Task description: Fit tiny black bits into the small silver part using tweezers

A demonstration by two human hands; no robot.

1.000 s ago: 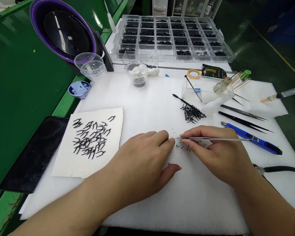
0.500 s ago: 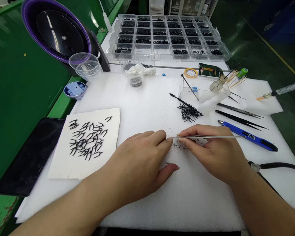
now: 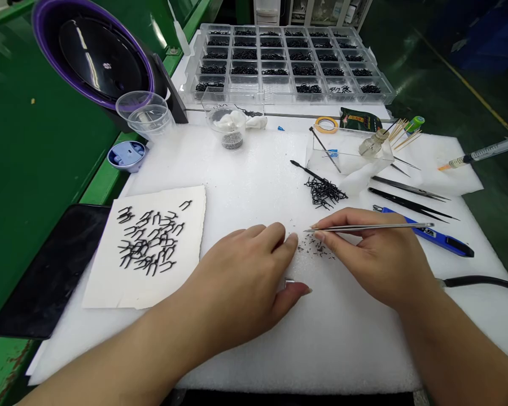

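My right hand [image 3: 370, 256] pinches slim metal tweezers [image 3: 364, 227] between thumb and fingers, their tips pointing left, close to my left fingertips. My left hand [image 3: 245, 276] rests on the white foam sheet [image 3: 355, 349] with its fingers curled under and the thumb stretched to the right. A small silvery piece [image 3: 289, 281] shows between the left thumb and palm; the rest of it is hidden. Tiny dark bits [image 3: 317, 246] lie scattered on the foam between the two hands. Above them lies a pile of thin black forked pieces [image 3: 325, 193].
On the left, a cream card [image 3: 110, 282] bears several black forked pieces. At the back stands a clear compartment box [image 3: 254, 97]. To the right lie black tweezers [image 3: 410, 203], a blue pen-like knife [image 3: 449, 242] and a syringe [image 3: 486, 153]. A purple-rimmed fan-like device [image 3: 105, 56] leans at left.
The tweezers and my right hand have shifted slightly up and right, away from the left fingertips, uncovering more dark bits. My left hand stays nearly in place.
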